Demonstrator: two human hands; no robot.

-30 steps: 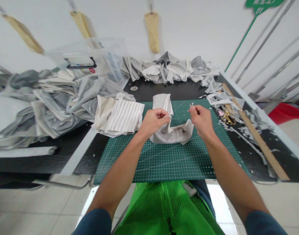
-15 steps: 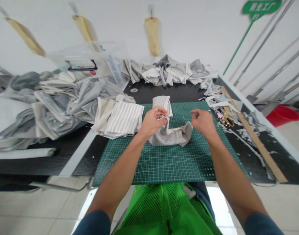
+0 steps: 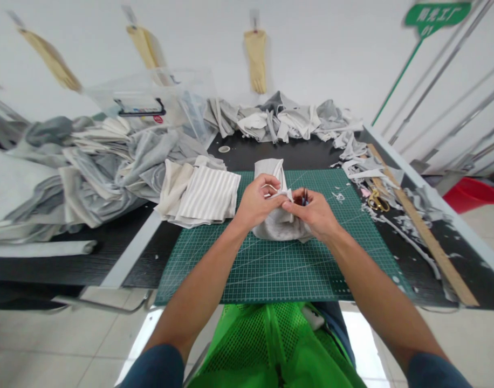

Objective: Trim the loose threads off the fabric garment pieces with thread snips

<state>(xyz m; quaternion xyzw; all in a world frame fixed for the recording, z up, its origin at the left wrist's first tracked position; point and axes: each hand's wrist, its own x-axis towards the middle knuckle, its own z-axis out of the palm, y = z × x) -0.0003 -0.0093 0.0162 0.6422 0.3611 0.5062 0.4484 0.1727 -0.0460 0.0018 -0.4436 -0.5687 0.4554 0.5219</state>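
A grey cloth piece (image 3: 281, 227) with pale edges lies bunched on the green cutting mat (image 3: 271, 275). My left hand (image 3: 260, 200) pinches its raised pale edge between thumb and fingers. Right beside it, my right hand (image 3: 315, 214) has its thumb at the same edge, fingers curled in. A small dark object (image 3: 305, 197), its kind unclear, shows among the right fingers. Behind the left hand stretches the cloth's folded far part (image 3: 268, 168). White thread scraps (image 3: 338, 197) lie on the mat to the right of my hands.
Folded striped cloths (image 3: 210, 194) lie at the mat's left edge, beside a large heap of grey fabric (image 3: 105, 167). A clear plastic box (image 3: 150, 97) stands behind. To the right are gold-handled scissors (image 3: 378, 202), a wooden ruler (image 3: 429, 237) and fabric scraps (image 3: 354, 164).
My right hand has moved left from beside the cloth to meet my left hand at its edge. The scraps it held a second ago are gone from its fingers; similar scraps lie on the mat.
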